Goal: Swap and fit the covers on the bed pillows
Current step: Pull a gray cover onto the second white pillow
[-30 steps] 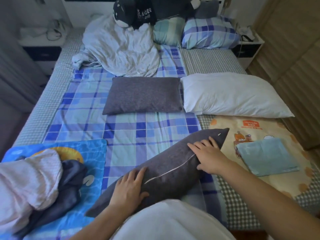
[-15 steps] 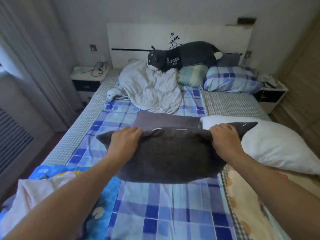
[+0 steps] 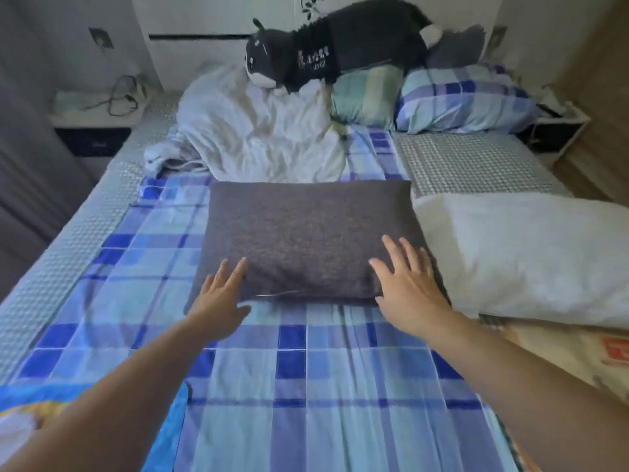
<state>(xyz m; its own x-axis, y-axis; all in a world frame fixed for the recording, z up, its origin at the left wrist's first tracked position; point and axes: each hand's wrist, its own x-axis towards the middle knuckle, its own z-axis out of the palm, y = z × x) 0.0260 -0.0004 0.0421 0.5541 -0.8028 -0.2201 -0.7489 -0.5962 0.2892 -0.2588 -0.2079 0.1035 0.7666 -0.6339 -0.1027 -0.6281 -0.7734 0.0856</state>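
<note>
A dark grey woven fabric pillow (image 3: pixel 306 240) lies flat on the blue checked bedsheet (image 3: pixel 306 386). Whether another grey pillow lies hidden beneath it cannot be told. Just right of it, touching, is a bare white pillow (image 3: pixel 531 253), cut off by the frame edge. The left hand (image 3: pixel 221 298) and right hand (image 3: pixel 408 287), fingers straight and spread, rest at its near corners.

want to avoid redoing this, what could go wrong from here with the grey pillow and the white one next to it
1. The grey pillow sits stacked and is no longer gripped; both hands, left and right, are open at its near edge, so it may slide off.
2. The bare white pillow touches its right side, and smoothing could shove it.
3. A pale line shows at the near seam, possibly an unclosed opening.
</note>
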